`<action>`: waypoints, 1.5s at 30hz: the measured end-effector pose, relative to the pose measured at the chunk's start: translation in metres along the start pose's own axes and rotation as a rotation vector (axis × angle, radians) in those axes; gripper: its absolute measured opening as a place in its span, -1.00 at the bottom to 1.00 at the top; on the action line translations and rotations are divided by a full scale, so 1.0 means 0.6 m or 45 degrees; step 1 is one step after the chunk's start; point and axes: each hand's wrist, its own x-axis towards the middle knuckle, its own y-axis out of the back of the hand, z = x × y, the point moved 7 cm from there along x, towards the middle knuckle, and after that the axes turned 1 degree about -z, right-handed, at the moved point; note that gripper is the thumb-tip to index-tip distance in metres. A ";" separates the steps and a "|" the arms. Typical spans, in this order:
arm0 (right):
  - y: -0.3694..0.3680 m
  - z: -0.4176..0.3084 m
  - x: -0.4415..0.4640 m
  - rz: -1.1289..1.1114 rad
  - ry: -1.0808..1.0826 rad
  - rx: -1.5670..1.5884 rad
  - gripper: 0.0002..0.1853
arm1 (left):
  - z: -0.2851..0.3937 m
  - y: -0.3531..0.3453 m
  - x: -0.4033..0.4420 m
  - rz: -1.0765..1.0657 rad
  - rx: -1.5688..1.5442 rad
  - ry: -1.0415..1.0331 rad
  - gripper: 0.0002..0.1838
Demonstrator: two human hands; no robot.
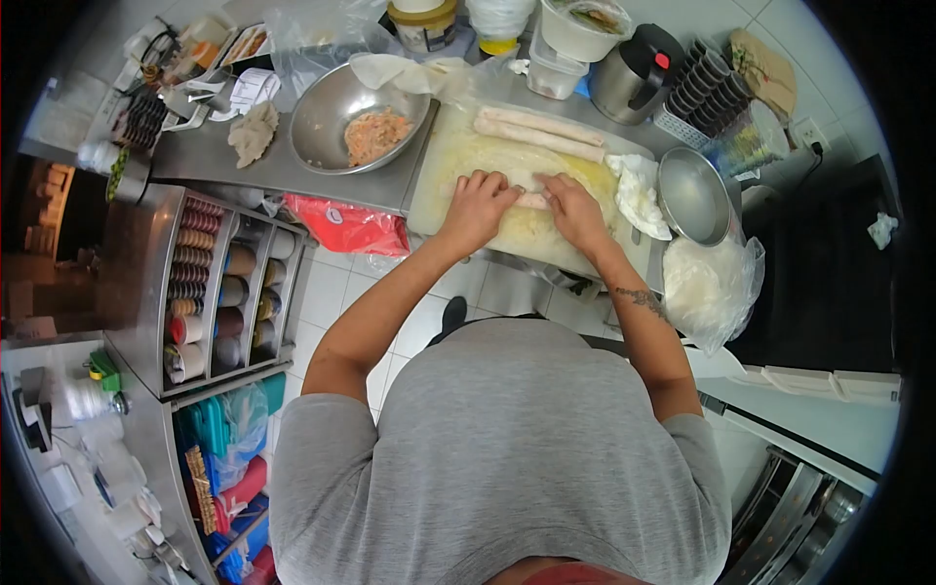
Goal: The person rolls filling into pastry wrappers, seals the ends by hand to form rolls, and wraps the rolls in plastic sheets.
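- Pale roll (532,199) is pinned down around the middle of the cutting board (429,210), between both hands. Its ends are covered by fingers, so the full length can't be seen.
- Left hand (480,207): fingers are curled down at the roll's left end. Fingertips are mostly hidden, so whether the grip is properly closed or just pressing can't be told.
- Right hand (573,208): pretty much mirrored at the other end, thumb turned inward. Same deal, closed or loose can't be made out.
- Two longer rolls (541,134) are laid side by side along the board's back edge, nothing covering them.
- Big steel bowl (314,117) is parked on the worktop (210,161), off the board's left edge. Orange-ish mix (377,136) is heaped in it; what's in the mix is too small to tell. Part of the back rim is covered by a pale sheet (400,73).
- White crumpled cloth or paper (639,195) is bunched at the board's right edge, next to a smaller metal bowl (694,200).
- Cloudy plastic bag (712,292) is seen by the worktop's front right corner, contents blurred.
- Tub (426,27) near the worktop's back edge is cut off by the frame.
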 end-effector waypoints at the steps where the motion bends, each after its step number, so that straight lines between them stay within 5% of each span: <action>1: 0.011 -0.019 -0.005 0.082 0.004 -0.026 -0.66 | -0.003 -0.001 0.002 -0.026 -0.009 0.012 -0.62; 5: 0.001 -0.061 -0.044 0.266 0.348 -0.394 -0.57 | -0.011 -0.005 0.005 -0.045 0.005 0.012 -0.63; 11: -0.011 -0.044 -0.024 0.274 0.309 -0.407 -0.62 | -0.029 -0.015 0.018 -0.049 -0.035 -0.007 -0.64; 20: -0.001 -0.008 0.002 -0.049 0.241 -0.052 -0.65 | -0.002 0.004 0.011 0.060 0.059 -0.012 -0.62; 23: 0.016 0.034 0.003 -0.105 -0.064 0.464 -0.72 | -0.011 -0.004 0.013 0.055 0.062 -0.013 -0.62; 32: 0.014 0.053 -0.001 0.050 -0.114 -0.031 -0.78 | -0.033 -0.017 0.026 -0.127 0.083 0.042 -0.62; 35: 0.032 -0.007 -0.016 0.349 0.172 -0.246 -0.71 | -0.035 -0.019 0.030 -0.164 0.078 0.041 -0.62; 45: 0.005 0.003 -0.003 0.125 0.214 -0.360 -0.65 | -0.018 -0.002 0.015 0.047 0.198 -0.016 -0.61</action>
